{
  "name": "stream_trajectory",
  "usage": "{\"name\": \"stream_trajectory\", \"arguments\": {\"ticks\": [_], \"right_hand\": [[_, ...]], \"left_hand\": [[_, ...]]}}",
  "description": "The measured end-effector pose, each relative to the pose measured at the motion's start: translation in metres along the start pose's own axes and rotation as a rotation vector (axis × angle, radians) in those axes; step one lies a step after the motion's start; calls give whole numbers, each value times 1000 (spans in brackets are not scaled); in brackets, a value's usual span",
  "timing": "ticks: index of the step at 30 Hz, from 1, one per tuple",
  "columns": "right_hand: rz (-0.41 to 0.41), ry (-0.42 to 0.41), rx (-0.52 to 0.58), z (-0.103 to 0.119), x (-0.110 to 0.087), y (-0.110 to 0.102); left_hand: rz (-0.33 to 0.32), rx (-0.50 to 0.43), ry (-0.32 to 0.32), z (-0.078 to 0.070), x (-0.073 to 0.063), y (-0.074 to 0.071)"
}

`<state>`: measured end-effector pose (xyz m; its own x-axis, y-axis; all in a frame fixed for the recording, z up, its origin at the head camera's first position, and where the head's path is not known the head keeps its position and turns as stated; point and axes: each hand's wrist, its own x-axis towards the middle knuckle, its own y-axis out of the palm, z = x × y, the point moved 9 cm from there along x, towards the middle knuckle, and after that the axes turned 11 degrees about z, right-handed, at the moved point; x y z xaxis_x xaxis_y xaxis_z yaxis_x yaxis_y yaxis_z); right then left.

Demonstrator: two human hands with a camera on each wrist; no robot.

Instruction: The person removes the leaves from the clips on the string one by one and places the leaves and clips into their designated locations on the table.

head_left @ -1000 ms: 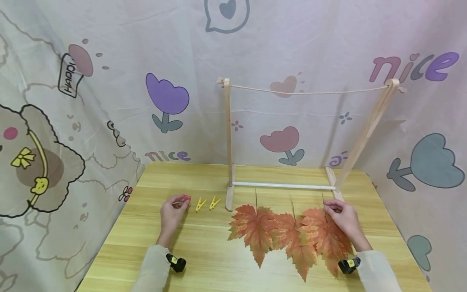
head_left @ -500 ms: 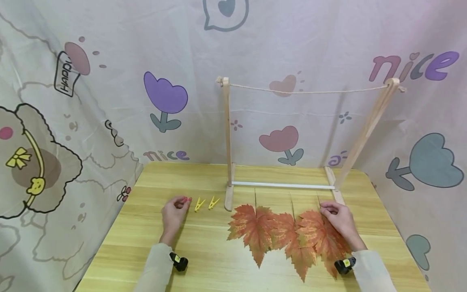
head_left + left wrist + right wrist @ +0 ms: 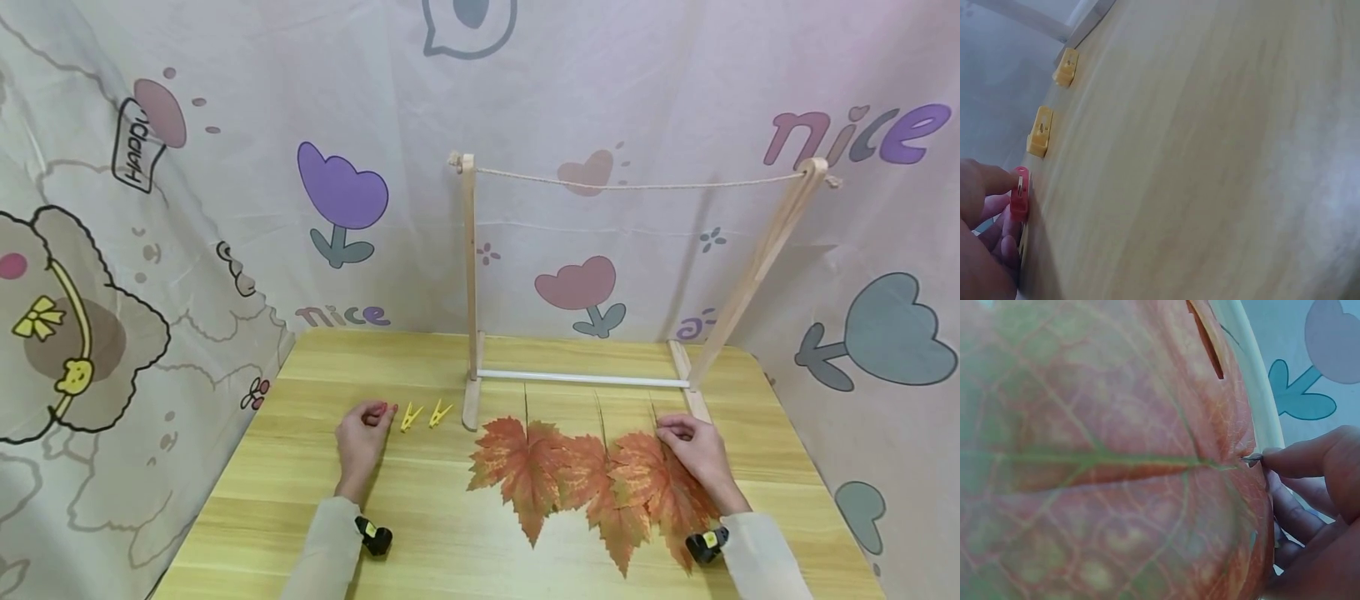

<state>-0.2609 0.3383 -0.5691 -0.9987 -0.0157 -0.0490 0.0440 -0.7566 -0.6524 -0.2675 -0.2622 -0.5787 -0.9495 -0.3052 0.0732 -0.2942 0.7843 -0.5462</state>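
My left hand [image 3: 362,442] pinches a small red clothespin [image 3: 1020,200] between thumb and fingers, just above the tabletop. To its right lie two yellow clothespins, a nearer one [image 3: 409,417] and a farther one [image 3: 438,414]. My right hand [image 3: 699,454] pinches the thin stem [image 3: 1251,459] of the rightmost orange-red maple leaf [image 3: 656,479], whose blade fills much of the right wrist view. The middle leaf [image 3: 600,479] and the left leaf [image 3: 525,467] lie alongside, edges overlapping, stems toward the back. My curled fingers partly hide the clothespin in the head view.
Behind the leaves stands a wooden frame with a left post [image 3: 470,267] and a right post [image 3: 757,271]. A rope [image 3: 637,187] spans their tops and a white rod [image 3: 585,378] joins them low down. A patterned curtain [image 3: 420,108] surrounds the wooden table [image 3: 442,517].
My right hand has shifted slightly left, and the rightmost leaf's stem has tilted left with it. My left hand has edged right, nearer the yellow clothespins, still holding the red one.
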Motion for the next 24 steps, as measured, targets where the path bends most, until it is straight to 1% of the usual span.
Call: {"name": "stream_trajectory", "arguments": {"ticks": [6,11,16,20,24], "right_hand": [[-12,-5,-22,-2,1,0],[-28,-40,-55,1,0,0],[-49,-61,-63,3,-3,-1],[-62,-49,-50,2,-6,-5],[-68,-37,-54,2,-10,-12]], "left_hand": [[-36,4,26,1,-2,0],[-54,-2,46,-2,-3,-2],[-44,-9,27,-1,-4,-2],[-30,-12,13,1,-5,-1],[-17,-28,20,1,-6,-1]]}}
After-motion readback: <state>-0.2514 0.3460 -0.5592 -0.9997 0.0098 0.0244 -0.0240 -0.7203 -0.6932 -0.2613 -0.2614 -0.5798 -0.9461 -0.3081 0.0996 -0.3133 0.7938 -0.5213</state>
